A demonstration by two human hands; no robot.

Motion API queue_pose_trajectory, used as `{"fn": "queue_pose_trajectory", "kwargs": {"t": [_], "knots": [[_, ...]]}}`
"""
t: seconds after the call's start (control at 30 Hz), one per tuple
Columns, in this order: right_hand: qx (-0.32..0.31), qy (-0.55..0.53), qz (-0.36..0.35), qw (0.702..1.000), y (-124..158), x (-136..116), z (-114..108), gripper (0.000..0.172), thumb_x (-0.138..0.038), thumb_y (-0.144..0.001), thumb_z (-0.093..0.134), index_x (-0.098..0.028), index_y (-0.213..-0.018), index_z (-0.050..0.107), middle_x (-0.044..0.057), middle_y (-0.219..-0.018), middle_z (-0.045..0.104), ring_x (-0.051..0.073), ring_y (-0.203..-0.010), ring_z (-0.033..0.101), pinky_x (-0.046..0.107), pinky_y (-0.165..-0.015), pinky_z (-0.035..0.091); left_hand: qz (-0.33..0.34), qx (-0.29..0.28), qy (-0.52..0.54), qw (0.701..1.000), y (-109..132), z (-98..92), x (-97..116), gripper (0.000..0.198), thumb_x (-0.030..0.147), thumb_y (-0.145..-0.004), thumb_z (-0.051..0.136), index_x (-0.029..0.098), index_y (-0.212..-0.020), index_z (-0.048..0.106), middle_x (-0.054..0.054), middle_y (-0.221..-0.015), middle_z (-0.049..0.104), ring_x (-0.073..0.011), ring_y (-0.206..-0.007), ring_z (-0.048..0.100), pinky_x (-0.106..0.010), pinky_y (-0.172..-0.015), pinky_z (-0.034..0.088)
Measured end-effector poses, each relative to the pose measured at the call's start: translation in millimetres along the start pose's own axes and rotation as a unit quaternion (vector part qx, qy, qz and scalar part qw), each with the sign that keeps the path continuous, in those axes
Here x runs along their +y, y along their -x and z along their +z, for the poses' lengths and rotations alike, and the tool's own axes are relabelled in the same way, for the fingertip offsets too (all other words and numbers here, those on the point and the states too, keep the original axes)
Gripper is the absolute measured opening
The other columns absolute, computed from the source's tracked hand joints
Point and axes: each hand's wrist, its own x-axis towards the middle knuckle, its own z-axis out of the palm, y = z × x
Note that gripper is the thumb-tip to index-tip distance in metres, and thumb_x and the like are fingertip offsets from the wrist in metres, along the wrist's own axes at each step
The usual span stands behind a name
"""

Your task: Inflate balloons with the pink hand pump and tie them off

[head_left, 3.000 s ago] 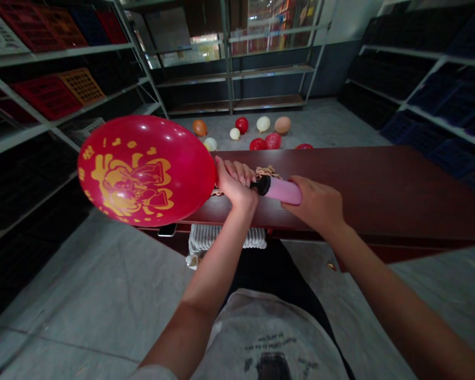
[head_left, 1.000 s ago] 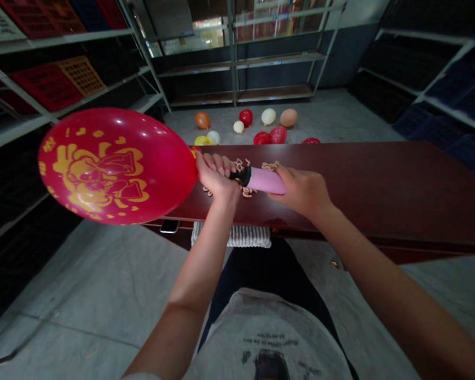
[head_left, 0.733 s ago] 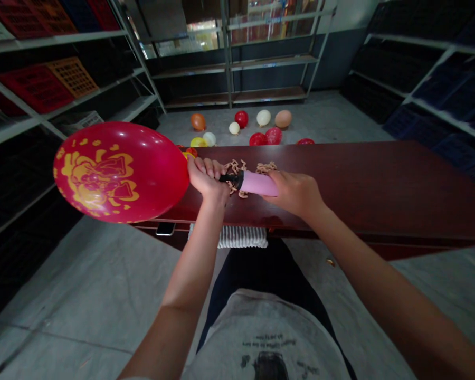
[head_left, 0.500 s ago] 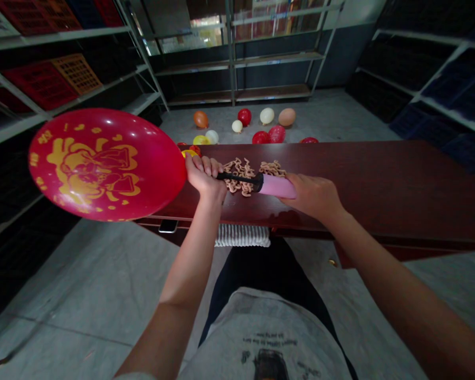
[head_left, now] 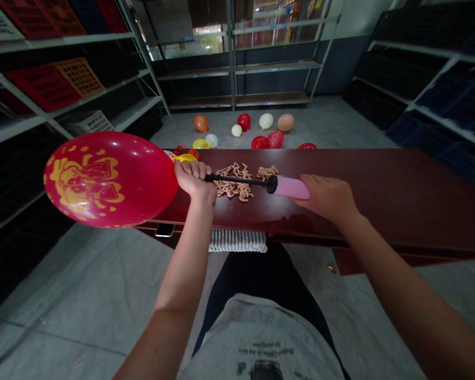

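Note:
A large red balloon (head_left: 142,174) with a yellow printed pattern hangs past the table's left end. My left hand (head_left: 193,179) is closed at the balloon's neck and around the left end of a balloon pump; the joint between them is hidden inside the fingers. The pump's thin black rod (head_left: 241,180) spans the gap between my hands. My right hand (head_left: 326,196) is wrapped around the pink pump body (head_left: 291,188). Under the rod, a heap of tan, curled strips (head_left: 233,184) lies on the table, with a smaller heap (head_left: 267,172) beyond.
The dark red-brown table (head_left: 380,195) stretches across in front of me. Yellow and red balloons (head_left: 188,157) sit by its far left edge. Several more balloons, one orange (head_left: 201,123), rest on the floor behind. A phone (head_left: 165,230) and a striped grey cloth (head_left: 237,240) are at the near edge.
My hands have moved apart, and more of the black rod shows between them. The red balloon appears lower and a little smaller in view. The camera has shifted slightly.

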Motion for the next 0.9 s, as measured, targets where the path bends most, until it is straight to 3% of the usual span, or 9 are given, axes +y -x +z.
{"fn": "queue_pose_trajectory", "kwargs": {"t": [0.2,0.37,0.47,0.6,0.77,0.9], "knots": [[-0.01,-0.032,0.003,0.999,-8,-17,-6,0.04,-0.051,-0.083,0.058,-0.019,-0.107,0.065,0.011,-0.097,0.075,0.026,-0.078,0.068,0.032,-0.063,0.037,-0.01,0.01,-0.008,1.0,10,5.5,-14,0.048,0.031,-0.105,0.031,0.02,-0.06,0.02,0.008,-0.043,0.018,-0.0069,-0.033,0.018,-0.024,-0.041,0.019],[-0.006,-0.079,-0.012,0.997,-16,-45,-14,0.043,-0.047,-0.083,0.061,-0.017,-0.113,0.063,0.012,-0.102,0.075,0.026,-0.081,0.071,0.031,-0.064,0.042,-0.035,-0.004,0.018,0.999,29,6.3,-40,0.051,0.03,-0.103,0.04,0.02,-0.056,0.024,0.007,-0.041,0.02,-0.0076,-0.032,0.019,-0.025,-0.039,0.019],[-0.026,-0.073,0.013,0.997,-20,-57,-14,0.045,-0.045,-0.081,0.064,-0.019,-0.117,0.062,0.011,-0.098,0.076,0.026,-0.074,0.071,0.03,-0.061,0.044,-0.042,0.019,0.017,0.999,34,6.4,-54,0.053,0.032,-0.101,0.046,0.02,-0.055,0.024,0.007,-0.04,0.022,-0.0078,-0.032,0.021,-0.024,-0.037,0.02],[-0.068,-0.07,0.029,0.995,-24,-59,-6,0.044,-0.05,-0.083,0.062,-0.02,-0.115,0.064,0.009,-0.093,0.077,0.025,-0.075,0.073,0.029,-0.06,0.046,-0.073,0.029,0.001,0.997,27,4.7,-63,0.059,0.043,-0.098,0.052,0.02,-0.053,0.022,0.007,-0.039,0.02,-0.0072,-0.03,0.022,-0.023,-0.036,0.021],[-0.096,-0.118,0.054,0.987,-28,-62,11,0.05,-0.055,-0.085,0.06,-0.023,-0.124,0.061,0.008,-0.103,0.076,0.028,-0.081,0.074,0.032,-0.063,0.049,-0.086,0.034,-0.047,0.995,5,-1.2,-70,0.054,0.035,-0.1,0.047,0.02,-0.052,0.026,0.006,-0.039,0.024,-0.0085,-0.031,0.024,-0.024,-0.036,0.021],[-0.076,-0.144,0.076,0.984,-31,-70,27,0.049,-0.056,-0.085,0.062,-0.024,-0.123,0.063,0.008,-0.104,0.076,0.028,-0.083,0.074,0.033,-0.064,0.051,-0.076,0.028,-0.064,0.995,-15,-1.6,-68,0.054,0.036,-0.098,0.05,0.02,-0.053,0.026,0.006,-0.04,0.025,-0.0081,-0.031,0.025,-0.024,-0.036,0.021]]}}
